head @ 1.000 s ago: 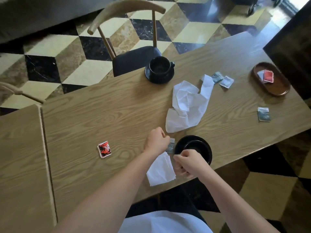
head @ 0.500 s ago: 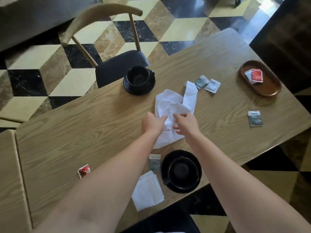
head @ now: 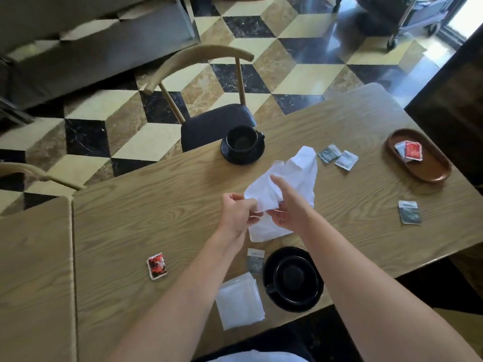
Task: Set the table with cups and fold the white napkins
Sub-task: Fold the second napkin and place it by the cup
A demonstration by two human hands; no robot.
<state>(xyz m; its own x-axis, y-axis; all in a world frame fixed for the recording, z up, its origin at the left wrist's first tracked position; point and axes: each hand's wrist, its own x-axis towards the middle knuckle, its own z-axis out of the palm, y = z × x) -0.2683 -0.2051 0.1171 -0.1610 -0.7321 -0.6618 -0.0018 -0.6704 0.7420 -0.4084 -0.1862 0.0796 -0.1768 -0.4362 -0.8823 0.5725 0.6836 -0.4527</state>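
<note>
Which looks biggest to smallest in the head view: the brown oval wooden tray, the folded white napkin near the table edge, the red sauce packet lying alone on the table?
1. Brown oval wooden tray, though it lies farther off.
2. Folded white napkin, close in apparent size and nearer the camera, so this order is unsure.
3. Red sauce packet, clearly smallest.

Soft, creased white cloth napkin (head: 300, 176) in the hands; matt, grained wood surface (head: 162, 205) beneath them; glossy black cup (head: 294, 279) nearer than the right hand (head: 290, 212).

packet (head: 409, 212) print too small (blurred), trolley (head: 407, 14) cut off
</note>
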